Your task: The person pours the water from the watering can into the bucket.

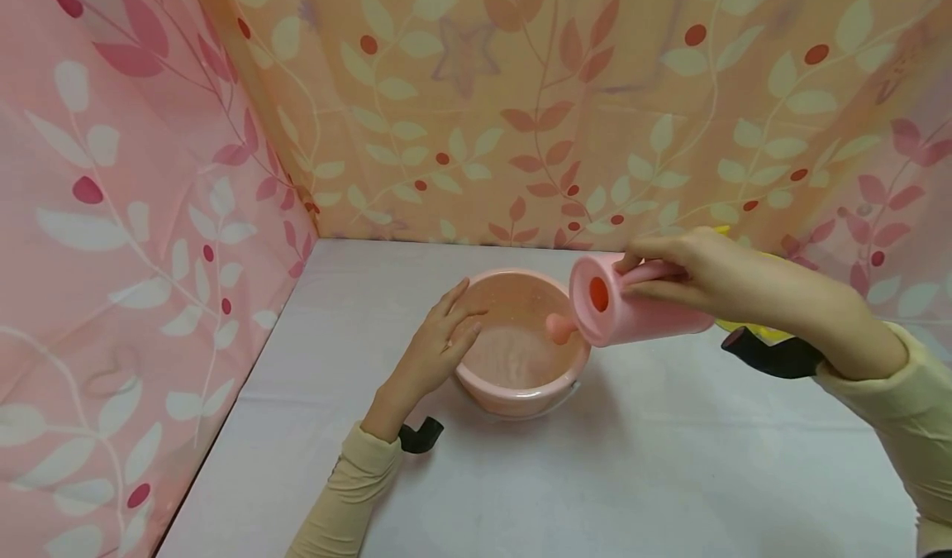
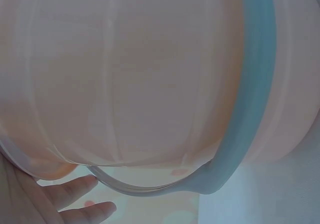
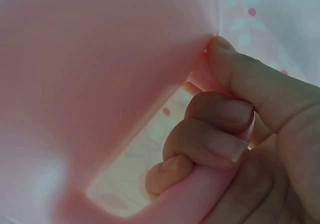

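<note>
A pink watering can point(image 1: 640, 314) lies tipped on its side in the air at the bucket's right. My right hand point(image 1: 732, 281) grips its handle, with fingers curled round it and the thumb pressed near its top point(image 3: 200, 189). The can's short rounded spout point(image 1: 561, 328) reaches over the rim of a pink bucket point(image 1: 521, 393). At the bucket's left rim my left hand point(image 1: 435, 343) rests with its fingers loosely extended. The left wrist view shows the bucket's side point(image 2: 150, 74) and its grey-blue bail handle point(image 2: 252, 84). Whether water flows from the spout cannot be made out.
A yellow object point(image 1: 754, 329) is partly hidden behind my right hand and the can. White cloth covers the table point(image 1: 669, 467). Patterned fabric stands as a wall at the back point(image 1: 476, 128) and on the left point(image 1: 149, 252).
</note>
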`<state>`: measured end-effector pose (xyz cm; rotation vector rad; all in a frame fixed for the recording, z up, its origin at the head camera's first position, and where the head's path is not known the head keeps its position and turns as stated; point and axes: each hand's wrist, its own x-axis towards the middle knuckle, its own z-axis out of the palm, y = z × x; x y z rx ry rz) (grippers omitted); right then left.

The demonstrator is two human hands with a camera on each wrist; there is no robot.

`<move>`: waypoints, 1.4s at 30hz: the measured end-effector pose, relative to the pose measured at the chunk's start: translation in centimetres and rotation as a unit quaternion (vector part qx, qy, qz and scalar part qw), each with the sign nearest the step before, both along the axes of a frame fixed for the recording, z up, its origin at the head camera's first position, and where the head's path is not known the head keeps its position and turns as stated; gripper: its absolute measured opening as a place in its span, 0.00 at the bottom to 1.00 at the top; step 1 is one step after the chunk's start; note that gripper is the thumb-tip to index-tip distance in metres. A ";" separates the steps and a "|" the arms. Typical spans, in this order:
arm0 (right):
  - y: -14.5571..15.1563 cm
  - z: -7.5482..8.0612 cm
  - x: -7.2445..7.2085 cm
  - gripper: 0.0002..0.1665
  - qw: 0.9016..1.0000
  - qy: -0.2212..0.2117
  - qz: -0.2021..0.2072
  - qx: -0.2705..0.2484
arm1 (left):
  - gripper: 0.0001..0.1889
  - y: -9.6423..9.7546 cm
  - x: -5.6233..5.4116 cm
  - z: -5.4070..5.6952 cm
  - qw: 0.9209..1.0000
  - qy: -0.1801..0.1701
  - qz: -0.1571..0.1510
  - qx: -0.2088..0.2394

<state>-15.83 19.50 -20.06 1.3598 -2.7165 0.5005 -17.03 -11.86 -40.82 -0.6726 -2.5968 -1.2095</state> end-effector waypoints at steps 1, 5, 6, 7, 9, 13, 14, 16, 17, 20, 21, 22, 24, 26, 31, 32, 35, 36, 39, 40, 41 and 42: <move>0.0 0.1 0.0 0.14 1.000 -0.002 -0.002 0.001 | 0.19 0.0 0.0 0.0 1.000 0.000 0.001 -0.001; 0.2 0.1 0.1 0.11 1.000 0.000 -0.016 0.009 | 0.19 0.0 0.0 0.0 1.000 0.000 0.003 -0.004; 0.3 0.1 0.1 0.11 1.000 0.003 -0.015 0.009 | 0.19 0.0 0.0 0.0 1.000 0.001 0.003 -0.004; 0.3 0.1 0.1 0.11 1.000 0.008 -0.016 0.008 | 0.19 0.0 0.0 -0.1 1.000 0.002 0.003 -0.005; 0.4 0.0 0.2 0.11 1.000 0.014 -0.015 0.004 | 0.18 0.0 0.0 -0.1 1.000 0.004 0.002 -0.004; 0.7 -0.1 0.2 0.12 1.000 0.020 -0.015 0.000 | 0.17 0.0 0.1 -0.1 1.000 0.004 0.002 -0.002; 0.7 -0.1 0.2 0.12 1.000 0.019 -0.015 -0.001 | 0.17 0.0 0.1 -0.1 1.000 0.003 0.002 -0.002; 0.8 -0.2 0.2 0.12 1.000 0.018 -0.015 -0.002 | 0.16 0.0 0.1 -0.1 1.000 -0.001 0.003 -0.001; 0.9 -0.2 0.2 0.12 1.000 0.019 -0.012 -0.003 | 0.16 0.0 0.1 -0.1 1.000 -0.001 0.002 0.000; 1.1 -0.4 0.1 0.12 1.000 0.021 -0.010 -0.008 | 0.16 0.1 0.1 -0.1 1.000 -0.002 0.003 0.000; 1.2 -0.4 0.1 0.13 1.000 0.021 -0.009 -0.012 | 0.16 0.1 0.1 -0.1 1.000 -0.001 0.003 0.001; 1.4 -0.5 0.1 0.13 1.000 0.023 -0.009 -0.016 | 0.16 0.1 0.1 -0.1 1.000 0.000 0.004 0.001; 1.6 -0.6 0.1 0.15 0.999 0.025 -0.008 -0.025 | 0.16 0.1 0.0 -0.1 1.000 0.003 0.005 0.000; 2.0 -0.8 0.1 0.16 0.999 0.026 -0.014 -0.032 | 0.16 0.1 0.0 -0.1 1.000 0.005 0.005 0.001; 3.0 -1.5 0.0 0.19 0.998 0.040 -0.017 -0.053 | 0.16 0.2 0.0 -0.1 1.000 0.003 0.005 -0.001; 3.2 -1.7 0.0 0.21 0.997 0.040 -0.019 -0.059 | 0.16 0.2 0.1 0.0 1.000 0.003 0.005 -0.001; 3.9 -2.1 0.1 0.24 0.996 0.031 -0.042 -0.070 | 0.16 0.2 0.1 0.0 1.000 0.000 0.005 -0.003; 4.2 -2.2 0.2 0.25 0.996 0.025 -0.052 -0.074 | 0.16 0.2 0.1 0.0 1.000 0.000 0.005 -0.002; 4.7 -2.6 0.3 0.23 0.994 0.016 -0.073 -0.082 | 0.17 0.1 0.1 0.0 1.000 -0.004 0.007 -0.001; 4.9 -2.7 0.3 0.22 0.993 0.014 -0.078 -0.084 | 0.17 0.2 0.1 0.0 1.000 -0.005 0.007 -0.001; 5.0 -2.9 0.4 0.21 0.993 0.015 -0.083 -0.084 | 0.17 0.2 0.1 0.0 1.000 -0.004 0.006 0.001; 5.1 -3.0 0.5 0.21 0.992 0.016 -0.088 -0.085 | 0.17 0.2 0.1 0.0 1.000 -0.003 0.006 0.001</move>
